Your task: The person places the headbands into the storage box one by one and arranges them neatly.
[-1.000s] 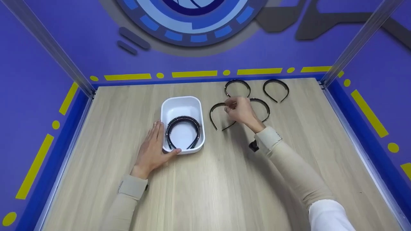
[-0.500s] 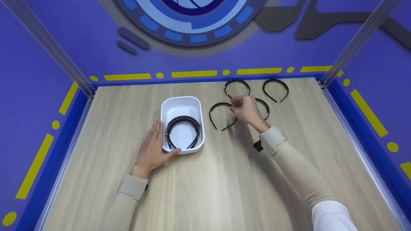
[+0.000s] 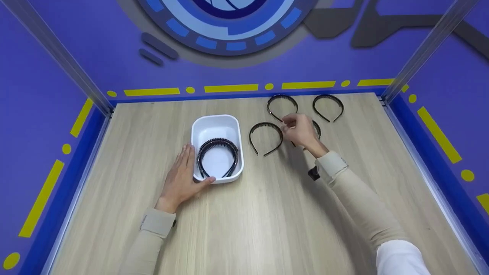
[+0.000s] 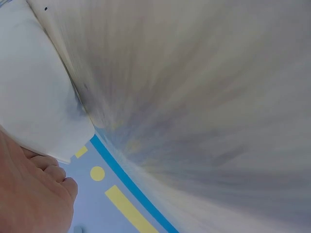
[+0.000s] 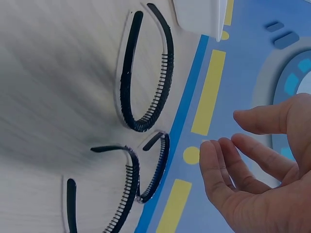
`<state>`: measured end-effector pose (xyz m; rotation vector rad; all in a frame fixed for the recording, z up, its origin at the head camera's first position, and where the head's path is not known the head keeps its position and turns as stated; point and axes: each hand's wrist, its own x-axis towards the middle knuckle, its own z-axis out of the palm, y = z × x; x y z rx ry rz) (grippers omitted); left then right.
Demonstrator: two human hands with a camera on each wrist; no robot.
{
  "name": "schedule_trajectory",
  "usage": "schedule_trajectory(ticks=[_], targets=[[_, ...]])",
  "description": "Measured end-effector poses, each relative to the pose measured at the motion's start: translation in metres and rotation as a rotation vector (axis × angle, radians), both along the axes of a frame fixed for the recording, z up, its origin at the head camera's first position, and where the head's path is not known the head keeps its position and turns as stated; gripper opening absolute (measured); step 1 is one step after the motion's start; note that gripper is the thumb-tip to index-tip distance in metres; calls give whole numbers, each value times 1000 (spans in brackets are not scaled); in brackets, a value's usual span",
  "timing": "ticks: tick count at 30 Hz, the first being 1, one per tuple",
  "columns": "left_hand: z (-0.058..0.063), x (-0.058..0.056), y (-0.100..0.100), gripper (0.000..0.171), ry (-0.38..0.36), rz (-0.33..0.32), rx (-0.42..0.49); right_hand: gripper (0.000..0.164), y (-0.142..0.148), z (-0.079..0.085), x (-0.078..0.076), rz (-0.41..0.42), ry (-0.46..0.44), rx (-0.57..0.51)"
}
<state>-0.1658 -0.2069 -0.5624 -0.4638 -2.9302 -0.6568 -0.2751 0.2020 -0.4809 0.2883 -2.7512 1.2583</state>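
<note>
In the head view, my left hand [image 3: 181, 183] lies along the side of a white plastic box [image 3: 214, 129], fingers straight and thumb at its front rim. Several dark toothed headbands [image 3: 218, 141] lie nested in it. My right hand [image 3: 301, 131] hovers over the headbands right of the box, partly covering one headband [image 3: 318, 129]. Just left of that hand lies another headband [image 3: 266, 124]. In the right wrist view, my right thumb and fingers are bent and apart, with nothing between them, beside a headband [image 5: 126, 82] on the table.
Two more headbands lie near the back edge, one at centre right [image 3: 282, 96] and one farther right [image 3: 341, 109]. Blue-purple walls [image 3: 229, 76] with yellow markings enclose the wooden table [image 3: 244, 225] at the back and both sides.
My right hand has moved a little to the right, from over the gap between the two nearer headbands to over the right one. The left one is now fully uncovered. My left hand stays still.
</note>
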Motion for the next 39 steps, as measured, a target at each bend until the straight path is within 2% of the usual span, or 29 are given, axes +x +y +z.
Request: schedule_trajectory(ticks=[11, 18, 22, 29, 39], targets=[[-1, 1, -1, 127, -6, 5, 3, 24, 11, 0, -2, -43, 14, 13], [-1, 2, -1, 127, -6, 8, 3, 26, 19, 1, -1, -45, -31, 12], [0, 2, 0, 127, -12, 9, -6, 27, 26, -1, -2, -47, -1, 25], [1, 1, 1, 128, -23, 8, -9, 27, 36, -10, -5, -64, 39, 57], [0, 0, 1, 127, -14, 6, -4, 27, 53, -31, -10, -99, 56, 7]])
